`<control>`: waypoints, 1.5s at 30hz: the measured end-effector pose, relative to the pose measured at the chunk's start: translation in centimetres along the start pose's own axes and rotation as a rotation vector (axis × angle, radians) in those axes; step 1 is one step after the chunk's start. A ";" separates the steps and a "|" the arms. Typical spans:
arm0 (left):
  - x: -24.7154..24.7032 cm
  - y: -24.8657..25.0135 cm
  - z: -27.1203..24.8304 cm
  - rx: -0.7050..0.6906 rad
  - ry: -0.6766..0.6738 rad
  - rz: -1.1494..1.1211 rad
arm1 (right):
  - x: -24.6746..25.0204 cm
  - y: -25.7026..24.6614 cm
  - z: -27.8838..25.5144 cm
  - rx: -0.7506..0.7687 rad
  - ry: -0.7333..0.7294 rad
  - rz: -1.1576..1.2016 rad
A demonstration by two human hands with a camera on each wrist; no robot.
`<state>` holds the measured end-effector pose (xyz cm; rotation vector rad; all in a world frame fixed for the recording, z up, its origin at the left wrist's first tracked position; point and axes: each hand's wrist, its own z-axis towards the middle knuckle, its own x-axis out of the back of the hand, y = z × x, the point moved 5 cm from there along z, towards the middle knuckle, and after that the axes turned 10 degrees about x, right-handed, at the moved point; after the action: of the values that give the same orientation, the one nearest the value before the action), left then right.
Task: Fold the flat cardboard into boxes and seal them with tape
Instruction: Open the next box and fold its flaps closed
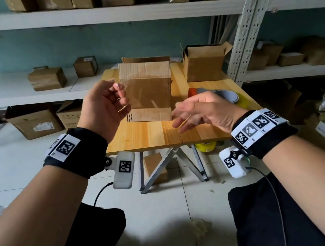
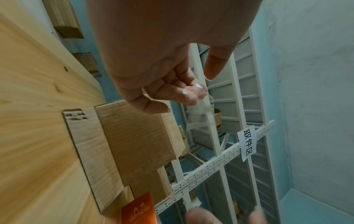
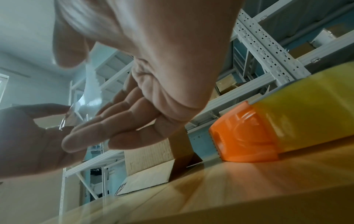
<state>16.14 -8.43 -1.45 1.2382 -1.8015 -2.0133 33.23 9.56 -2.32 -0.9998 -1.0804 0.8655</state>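
Both hands are raised above the wooden table, in front of the cardboard box standing on it. A strip of clear tape is pinched by the curled left hand. The right hand is held flat, fingers straight, near the tape dispenser.

The head camera looks down and forward from up high, with the wooden table toward 12 o'clock. Each wrist camera sits very close under its own palm, looking along the fingers. All three see the cardboard box.
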 end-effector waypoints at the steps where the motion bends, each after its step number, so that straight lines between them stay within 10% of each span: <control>1: 0.3 0.1 0.0 -0.005 0.016 -0.007 | 0.0 0.0 -0.1 -0.003 -0.001 -0.015; 22: 0.9 0.6 -0.5 -0.295 0.111 0.182 | 3.8 -0.4 -0.7 0.176 0.503 -0.197; 32: 5.6 1.7 0.0 -0.449 0.638 0.046 | 4.9 -1.4 -1.1 0.288 0.647 -0.451; 45: -0.1 0.9 -1.7 -0.352 -0.040 0.151 | 0.8 -1.4 -0.3 0.390 0.366 -0.522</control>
<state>16.97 -9.82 -0.47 0.9370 -1.4232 -2.1587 33.86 9.79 -0.86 -0.4843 -0.7635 0.4169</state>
